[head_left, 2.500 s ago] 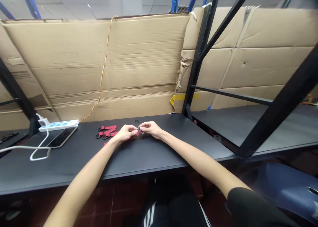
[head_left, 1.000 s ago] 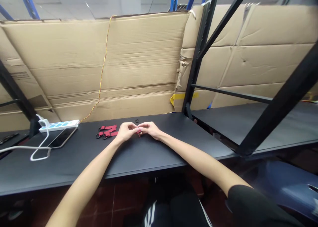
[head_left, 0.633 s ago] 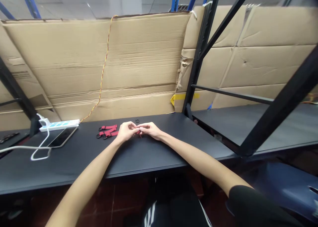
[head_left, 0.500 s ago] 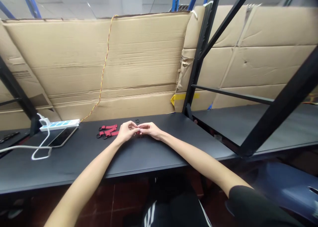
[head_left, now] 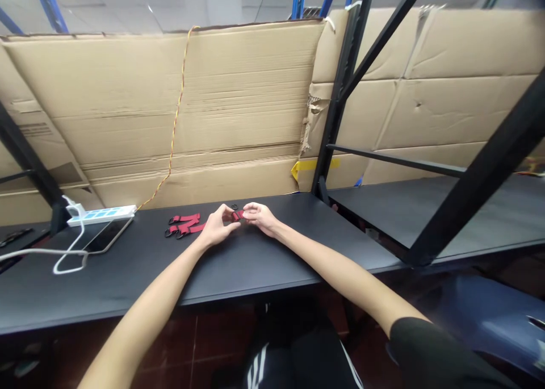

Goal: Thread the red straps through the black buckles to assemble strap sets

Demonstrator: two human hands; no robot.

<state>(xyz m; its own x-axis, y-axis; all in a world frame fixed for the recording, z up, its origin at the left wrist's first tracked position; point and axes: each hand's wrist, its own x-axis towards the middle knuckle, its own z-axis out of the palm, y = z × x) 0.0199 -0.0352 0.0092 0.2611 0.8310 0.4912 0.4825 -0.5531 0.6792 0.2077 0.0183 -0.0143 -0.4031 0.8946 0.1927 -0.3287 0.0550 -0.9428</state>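
Between my two hands, just above the black tabletop, is a short red webbing strap (head_left: 237,214) with a dark piece at its left end. My right hand (head_left: 263,219) pinches the strap's right end between thumb and fingers. At the left end, the fingertips of my left hand (head_left: 216,226) are closed on the strap, the thumb lower and slightly apart. A small black ring (head_left: 234,206) lies just behind the strap. Left of my left hand, several red straps (head_left: 185,225) with black rings lie in a loose group, partly hidden by that hand.
A white power strip (head_left: 102,214) with a plugged-in white cable (head_left: 70,259) lies at the left, beside a phone-like device (head_left: 108,235). Cardboard (head_left: 238,105) walls off the back of the black table (head_left: 272,270). A black metal post (head_left: 336,116) rises at the right.
My hands have moved slightly apart, and the red strap, mostly hidden by my fingers before, now shows between them. My left thumb has opened away from the right hand. The other straps lie as before.
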